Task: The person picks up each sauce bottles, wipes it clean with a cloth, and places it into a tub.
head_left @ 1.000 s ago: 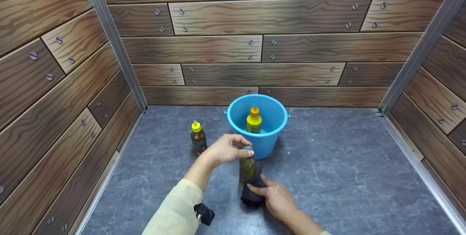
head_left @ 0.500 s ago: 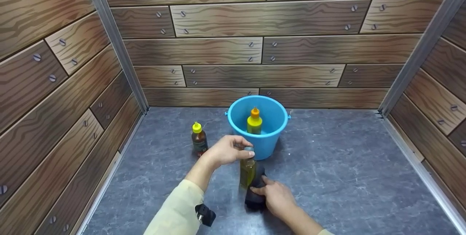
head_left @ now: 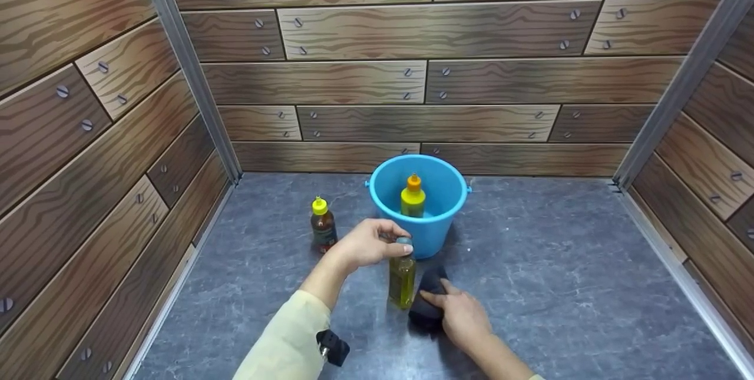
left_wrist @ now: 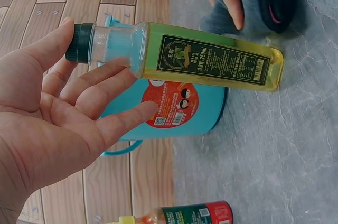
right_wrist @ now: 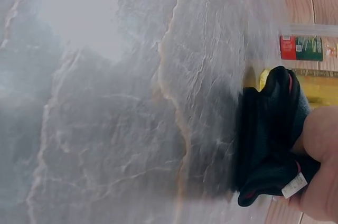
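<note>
My left hand (head_left: 370, 243) pinches the dark cap of a slim clear bottle of yellow-green oil (head_left: 402, 286). In the left wrist view the oil bottle (left_wrist: 211, 59) shows a black label, and its base seems to rest on the floor. To its right, my right hand (head_left: 468, 316) grips a folded dark cloth (head_left: 429, 303), thumb and fingers around it. Pink edging and a small white tag (right_wrist: 294, 186) show on the cloth in the right wrist view. A narrow gap separates the cloth from the bottle in the head view.
Behind the oil bottle stands a blue bucket (head_left: 433, 235), with a yellow squeeze bottle (head_left: 413, 202) with an orange cap inside. A brown sauce bottle (head_left: 323, 230) with a yellow cap stands upright left of it. Wood-print walls (head_left: 353, 79) enclose the grey marbled floor (head_left: 559, 286).
My right hand has drawn the dark cloth rightward, away from the oil bottle, uncovering its lower part. My left hand stays at the cap; the bottle barely moves.
</note>
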